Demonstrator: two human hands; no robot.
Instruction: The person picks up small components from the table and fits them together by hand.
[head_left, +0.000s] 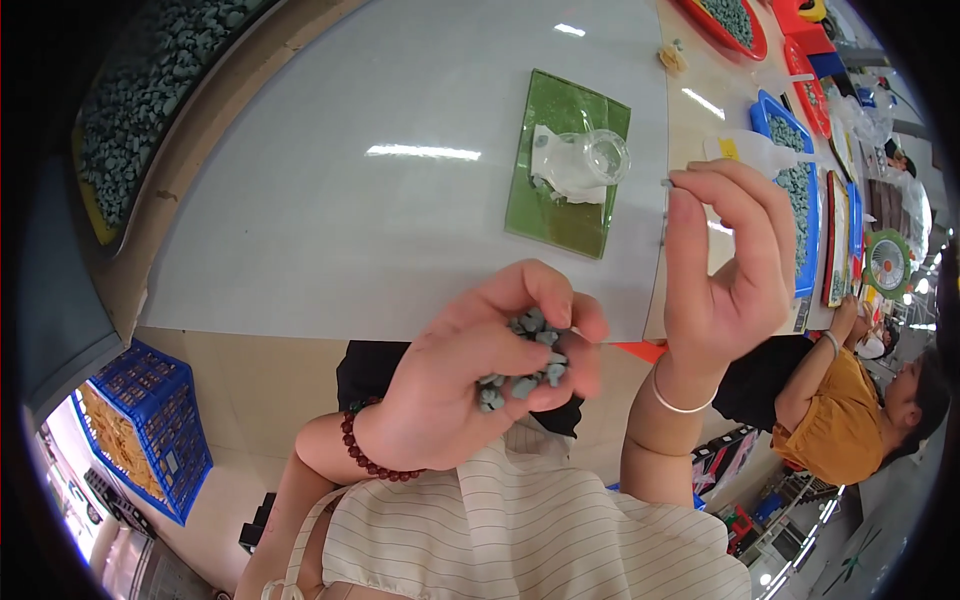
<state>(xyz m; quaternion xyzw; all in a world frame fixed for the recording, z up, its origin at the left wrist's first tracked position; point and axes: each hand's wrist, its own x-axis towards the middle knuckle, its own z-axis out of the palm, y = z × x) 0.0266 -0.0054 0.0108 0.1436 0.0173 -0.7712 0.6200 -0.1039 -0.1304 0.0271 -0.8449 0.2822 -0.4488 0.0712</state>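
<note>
My left hand (435,385) is cupped above the near edge of the table, its fingers curled round several small grey-green pieces (524,385). To the right, my right hand (730,280) is raised with thumb and forefinger pinched on one tiny grey-green piece (667,183). Between and beyond the hands, a green rectangular plate (570,100) lies on the table. On it a small clear cup (604,157) sits by a crumpled white sheet (545,150), with a few grey-green bits beside it. Neither hand touches the plate.
A white squeeze bottle (752,152) and a blue tray (812,245) of grey-green pieces lie beyond my right hand. Red trays (760,48) are at the far right. A large bin of such pieces (165,100) stands left. A blue crate (190,460) is on the floor. Another person (835,430) sits right.
</note>
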